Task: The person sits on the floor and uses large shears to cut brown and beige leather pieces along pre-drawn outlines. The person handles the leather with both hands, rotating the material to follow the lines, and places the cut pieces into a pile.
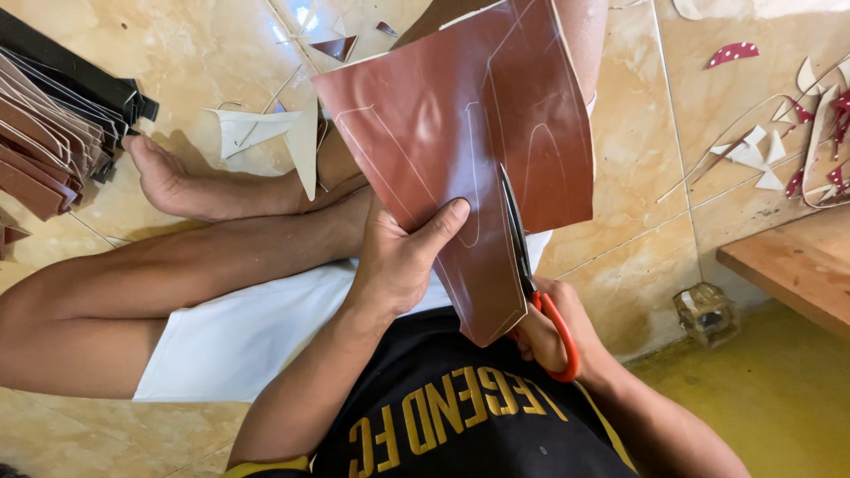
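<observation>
My left hand [403,257] grips the lower edge of a large brown leather-like sheet [460,115] with pale outlines drawn on it, thumb on its face. My right hand [553,332] holds red-handled scissors [522,257], fingers through the loops, mostly hidden behind the sheet. The dark blades point up along a drawn line near the middle of the sheet. I sit on a tiled floor with my legs crossed under the sheet.
A stack of cut brown pieces [44,133] lies at the left by my foot. White and red offcuts [779,142] scatter the tiles at the right. A wooden board [797,265] and a small clear glass container [706,312] sit at the right.
</observation>
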